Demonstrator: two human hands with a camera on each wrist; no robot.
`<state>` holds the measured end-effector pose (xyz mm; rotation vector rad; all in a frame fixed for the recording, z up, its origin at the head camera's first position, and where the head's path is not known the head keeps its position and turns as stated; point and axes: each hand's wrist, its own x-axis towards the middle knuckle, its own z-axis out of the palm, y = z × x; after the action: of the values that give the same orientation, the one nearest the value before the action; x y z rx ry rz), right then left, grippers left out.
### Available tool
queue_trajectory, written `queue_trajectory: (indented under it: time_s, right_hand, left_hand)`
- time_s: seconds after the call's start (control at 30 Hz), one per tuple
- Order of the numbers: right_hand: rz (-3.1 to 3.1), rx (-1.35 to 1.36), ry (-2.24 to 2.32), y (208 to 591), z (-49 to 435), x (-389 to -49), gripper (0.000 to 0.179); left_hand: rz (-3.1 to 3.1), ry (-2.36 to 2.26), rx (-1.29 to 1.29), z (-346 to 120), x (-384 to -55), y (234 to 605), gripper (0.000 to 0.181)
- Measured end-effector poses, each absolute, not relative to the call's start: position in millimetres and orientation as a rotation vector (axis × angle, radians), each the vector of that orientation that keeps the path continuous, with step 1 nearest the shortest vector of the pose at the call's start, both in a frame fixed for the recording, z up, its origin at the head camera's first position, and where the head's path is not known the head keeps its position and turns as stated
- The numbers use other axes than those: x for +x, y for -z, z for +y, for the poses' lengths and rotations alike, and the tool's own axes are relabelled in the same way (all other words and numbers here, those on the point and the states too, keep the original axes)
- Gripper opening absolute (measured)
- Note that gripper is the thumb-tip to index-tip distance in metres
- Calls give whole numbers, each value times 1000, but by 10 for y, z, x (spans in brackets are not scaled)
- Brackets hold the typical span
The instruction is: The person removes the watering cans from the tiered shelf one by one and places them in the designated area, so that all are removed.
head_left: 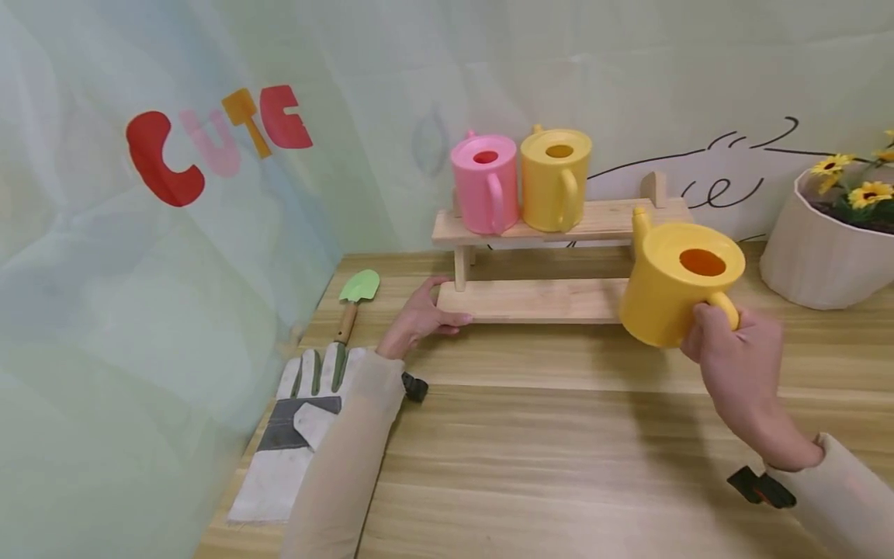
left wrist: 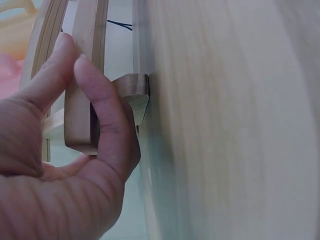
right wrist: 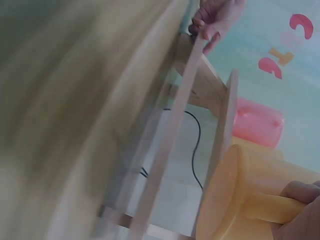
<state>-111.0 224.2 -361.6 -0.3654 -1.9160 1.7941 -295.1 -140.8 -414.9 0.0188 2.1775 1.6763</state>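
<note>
A two-step wooden shelf [head_left: 538,301] stands against the back wall. My left hand [head_left: 422,314] grips the left end of its lower board, thumb on top, as the left wrist view shows close up. My right hand [head_left: 743,369] holds a yellow watering can [head_left: 646,299] by its handle, in front of the shelf's right end. The can looks raised, its spout toward the shelf; the right wrist view shows its flat base. On the upper board, a pink watering can [head_left: 475,186] and a second yellow watering can [head_left: 541,190] stand side by side at the left.
Left of the shelf lies a green hand trowel [head_left: 359,287] with a wooden handle. A white and grey work glove [head_left: 268,481] is partly under my left sleeve. At the right stands a white pot [head_left: 803,248] with yellow flowers [head_left: 871,195].
</note>
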Motion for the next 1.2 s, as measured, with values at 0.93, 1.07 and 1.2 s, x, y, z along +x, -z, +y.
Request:
queue_trajectory:
  time_s: [0.93,1.07,1.2]
  right_hand:
    - [-2284,-575,-1649,4069,2265,-738,47]
    - [-2322,-560,-1646,4084,2277,-722,48]
    - [-2341,-560,-1644,4099,2287,-719,48]
  left_hand:
    - [2110,-1727,19,-1408,-2969,4159,99]
    - [2103,-1730,16,-1407,-2969,4163,99]
    - [2103,-1735,23,-1403,-2969,4163,99]
